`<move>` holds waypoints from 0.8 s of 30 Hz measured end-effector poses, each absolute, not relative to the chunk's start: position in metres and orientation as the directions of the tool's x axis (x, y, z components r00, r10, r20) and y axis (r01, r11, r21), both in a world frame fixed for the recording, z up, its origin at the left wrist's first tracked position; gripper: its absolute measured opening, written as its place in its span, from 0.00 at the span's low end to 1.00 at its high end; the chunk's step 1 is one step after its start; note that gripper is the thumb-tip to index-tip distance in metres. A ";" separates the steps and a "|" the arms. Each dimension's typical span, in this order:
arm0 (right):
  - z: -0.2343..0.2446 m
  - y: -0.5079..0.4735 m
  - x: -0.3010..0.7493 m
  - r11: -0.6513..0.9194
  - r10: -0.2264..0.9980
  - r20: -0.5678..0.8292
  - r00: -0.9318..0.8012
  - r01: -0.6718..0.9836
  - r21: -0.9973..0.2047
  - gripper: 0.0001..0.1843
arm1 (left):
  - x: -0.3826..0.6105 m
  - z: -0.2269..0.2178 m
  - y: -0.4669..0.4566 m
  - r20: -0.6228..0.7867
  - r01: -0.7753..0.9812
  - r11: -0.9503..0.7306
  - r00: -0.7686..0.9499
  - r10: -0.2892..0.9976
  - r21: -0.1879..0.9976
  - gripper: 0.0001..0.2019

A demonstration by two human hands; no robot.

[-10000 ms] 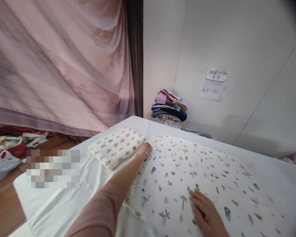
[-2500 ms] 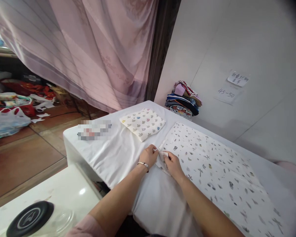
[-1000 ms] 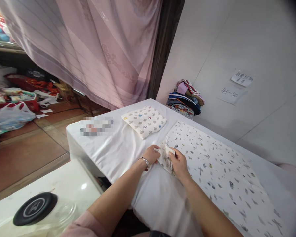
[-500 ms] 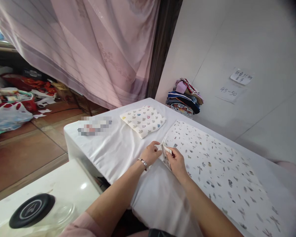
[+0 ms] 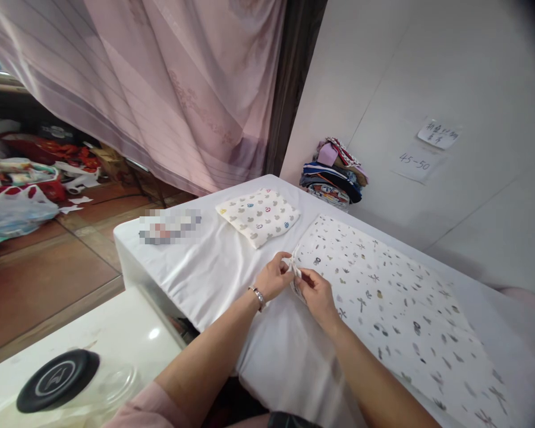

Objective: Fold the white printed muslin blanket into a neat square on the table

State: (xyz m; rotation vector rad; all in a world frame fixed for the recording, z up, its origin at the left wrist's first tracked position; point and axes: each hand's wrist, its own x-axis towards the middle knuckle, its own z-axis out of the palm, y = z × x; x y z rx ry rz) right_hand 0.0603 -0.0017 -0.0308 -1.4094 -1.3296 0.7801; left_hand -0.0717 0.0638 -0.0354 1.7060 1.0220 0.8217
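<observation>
A white cloth with small grey plant prints (image 5: 383,297) lies spread along the right part of the table. At its near left corner, my left hand (image 5: 274,276) pinches the edge, with a silver bracelet (image 5: 257,298) on the wrist. Close beside it, my right hand (image 5: 314,291) grips the same gathered edge between thumb and fingers. A bit of the cloth stands up between the two hands. Farther back lies a folded cream cloth with mushroom-like prints (image 5: 261,217), apart from both hands.
White fabric covers the table (image 5: 182,273). A blurred-out item (image 5: 169,227) lies at its left end. Folded clothes (image 5: 332,172) are stacked by the wall, below paper notes (image 5: 414,163). A black-lidded clear container (image 5: 57,380) stands at the lower left. Pink curtain (image 5: 182,89) hangs behind.
My fingers have shifted slightly along the cloth's corner, and the right fingertips have closed in nearer to the left ones. The other things lie as before.
</observation>
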 end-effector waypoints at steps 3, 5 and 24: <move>-0.030 -0.003 0.061 0.123 0.966 0.190 0.176 0.332 -0.935 0.12 | -0.073 -0.035 0.063 0.070 0.259 -0.203 0.445 0.893 0.944 0.21; -0.030 -0.003 0.061 0.134 0.964 0.205 0.172 0.352 -0.926 0.11 | -0.073 -0.035 0.064 0.077 0.252 -0.213 0.461 0.884 0.944 0.22; -0.022 -0.006 0.061 0.205 0.903 0.356 0.240 0.486 -0.849 0.12 | -0.073 -0.036 0.065 0.083 0.239 -0.198 0.421 0.903 0.951 0.23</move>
